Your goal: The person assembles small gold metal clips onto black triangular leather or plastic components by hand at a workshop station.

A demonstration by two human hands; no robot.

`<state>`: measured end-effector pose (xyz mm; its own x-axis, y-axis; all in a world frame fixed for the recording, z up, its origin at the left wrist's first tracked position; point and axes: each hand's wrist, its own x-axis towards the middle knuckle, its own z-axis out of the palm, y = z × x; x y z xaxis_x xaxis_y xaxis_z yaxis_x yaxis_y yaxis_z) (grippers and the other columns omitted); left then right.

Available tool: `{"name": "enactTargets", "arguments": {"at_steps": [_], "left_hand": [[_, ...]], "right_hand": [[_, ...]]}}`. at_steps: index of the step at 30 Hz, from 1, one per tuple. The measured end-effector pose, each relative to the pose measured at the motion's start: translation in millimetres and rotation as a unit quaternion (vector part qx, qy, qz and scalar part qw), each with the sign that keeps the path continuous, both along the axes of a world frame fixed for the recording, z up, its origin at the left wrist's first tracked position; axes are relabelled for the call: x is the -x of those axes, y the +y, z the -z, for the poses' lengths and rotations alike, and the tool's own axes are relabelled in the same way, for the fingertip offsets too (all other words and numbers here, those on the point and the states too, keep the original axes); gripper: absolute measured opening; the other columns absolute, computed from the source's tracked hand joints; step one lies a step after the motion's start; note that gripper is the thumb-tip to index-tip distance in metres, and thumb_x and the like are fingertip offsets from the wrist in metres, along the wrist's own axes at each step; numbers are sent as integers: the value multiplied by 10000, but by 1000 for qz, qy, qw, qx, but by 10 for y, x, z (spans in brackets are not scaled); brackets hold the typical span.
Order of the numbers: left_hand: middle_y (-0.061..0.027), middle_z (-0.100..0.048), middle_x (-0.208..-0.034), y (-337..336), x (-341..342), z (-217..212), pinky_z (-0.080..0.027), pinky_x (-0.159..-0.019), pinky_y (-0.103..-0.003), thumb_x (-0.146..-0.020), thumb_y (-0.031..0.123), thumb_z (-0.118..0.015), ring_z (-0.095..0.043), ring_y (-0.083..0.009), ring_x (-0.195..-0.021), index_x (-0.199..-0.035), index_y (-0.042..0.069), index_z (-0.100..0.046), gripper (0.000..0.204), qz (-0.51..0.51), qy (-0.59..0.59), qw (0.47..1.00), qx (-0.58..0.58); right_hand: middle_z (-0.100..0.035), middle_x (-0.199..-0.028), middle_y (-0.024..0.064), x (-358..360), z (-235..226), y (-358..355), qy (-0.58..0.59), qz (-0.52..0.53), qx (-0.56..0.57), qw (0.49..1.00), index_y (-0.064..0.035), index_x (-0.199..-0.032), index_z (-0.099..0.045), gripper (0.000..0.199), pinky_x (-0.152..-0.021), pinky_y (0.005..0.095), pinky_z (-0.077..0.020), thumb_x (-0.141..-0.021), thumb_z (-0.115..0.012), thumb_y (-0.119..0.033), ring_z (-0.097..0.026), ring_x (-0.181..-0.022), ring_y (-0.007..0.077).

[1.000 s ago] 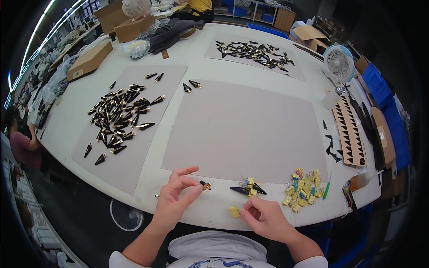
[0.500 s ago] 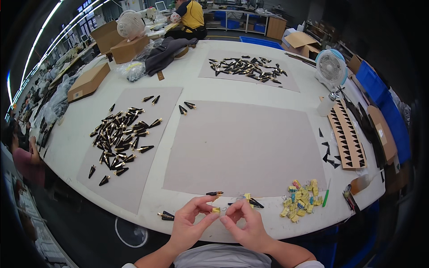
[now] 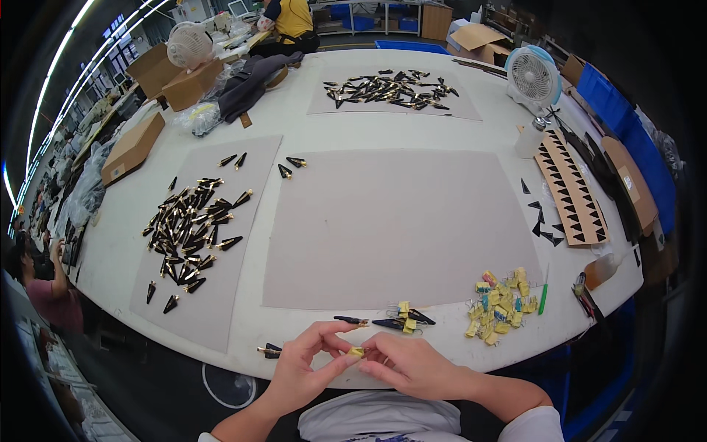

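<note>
My left hand (image 3: pixel 305 365) pinches a small yellow-wrapped piece (image 3: pixel 356 352) between thumb and fingers, low above the front of the table. The fingers of my right hand (image 3: pixel 409 366) close on its right end, where a thin wire-like part partly shows. Just beyond my left fingertips is a black pointed piece with a gold end (image 3: pixel 349 321); I cannot tell whether it is held or lying down. Past my right fingers lie black pointed pieces (image 3: pixel 421 317) with yellow-wrapped pieces (image 3: pixel 404 308) among them. Another few black pieces (image 3: pixel 269 351) lie left of my left hand.
A large grey mat (image 3: pixel 390 228) covers the middle. Black-and-gold pieces are heaped at left (image 3: pixel 184 228) and far back (image 3: pixel 390 90). At right are a yellow pile (image 3: pixel 502 309), a green tool (image 3: pixel 543 298), a card of black triangles (image 3: pixel 571 191) and a fan (image 3: pixel 533 76).
My right hand has moved left, its fingers now meeting the yellow-wrapped piece in my left hand. More of the black and yellow pieces beyond it shows. The whole view has shifted slightly.
</note>
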<state>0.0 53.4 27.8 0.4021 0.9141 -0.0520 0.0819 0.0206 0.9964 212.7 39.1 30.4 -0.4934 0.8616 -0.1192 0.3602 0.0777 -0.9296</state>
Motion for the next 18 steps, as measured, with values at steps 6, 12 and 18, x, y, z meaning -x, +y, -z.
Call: {"name": "enactTargets", "arguments": {"at_steps": [6,12,18], "left_hand": [[-72,-637,-941,-27,-38,61,-505,-865,-284,-844,-54,-691,-633,-117,-900,-1243,-17,-536,430,-6,-50,998,37],[-87,-620,-1054,-62,-23,-91,-512,-847,-274,-882,8,-673,-601,-123,-1010,-1266,3,-549,404,30,-4,997,77],[-164,-563,-1335,-63,272,-124,-369,-1059,-362,-894,87,-679,-555,-199,-1183,-1060,37,-677,173,71,126,988,-50]], "right_hand": [[-642,-827,127,-28,40,-71,31,-11,58,998,-2,-1060,-547,324,-707,383,-509,-1011,-511,-320,-652,-772,276],[-627,-796,196,-84,125,-131,-16,-31,6,999,-4,-1034,-504,294,-648,437,-479,-1027,-467,-296,-622,-708,371],[-627,-725,160,-351,180,-108,-56,-51,15,997,-26,-985,-512,251,-586,409,-468,-1029,-460,-268,-604,-610,347]]}}
